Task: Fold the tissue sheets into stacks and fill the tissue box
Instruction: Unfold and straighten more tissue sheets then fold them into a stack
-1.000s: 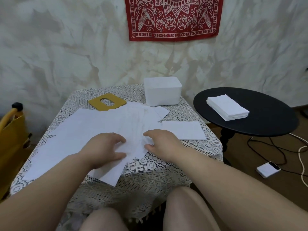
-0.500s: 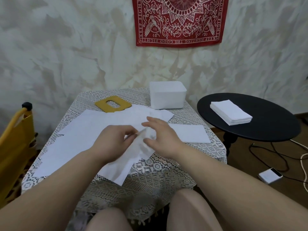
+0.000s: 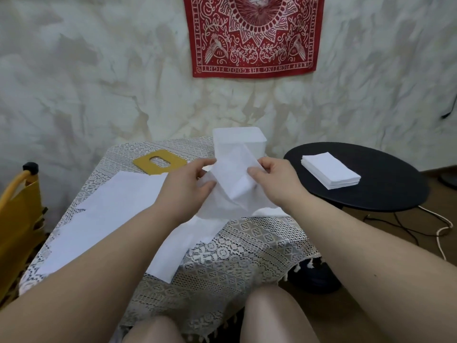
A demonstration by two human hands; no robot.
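A white tissue sheet (image 3: 232,184) is lifted off the lace-covered table (image 3: 235,248), crumpled between both hands. My left hand (image 3: 188,186) pinches its left edge and my right hand (image 3: 274,181) pinches its right edge. Several loose white tissue sheets (image 3: 111,214) lie spread across the table below and to the left. The white tissue box (image 3: 238,141) stands at the table's far edge, partly hidden behind the raised sheet. Its yellow lid (image 3: 159,162) with an oval slot lies flat to the left of the box.
A round black side table (image 3: 385,184) on the right carries a stack of folded tissues (image 3: 330,173). A yellow chair (image 3: 17,216) stands at the left edge. Cables (image 3: 420,224) lie on the floor at the right. My knees are just below the table's front edge.
Both hands have taken hold of one tissue sheet from the spread pile and raised it off the table toward the box. The camera view has tilted upward.
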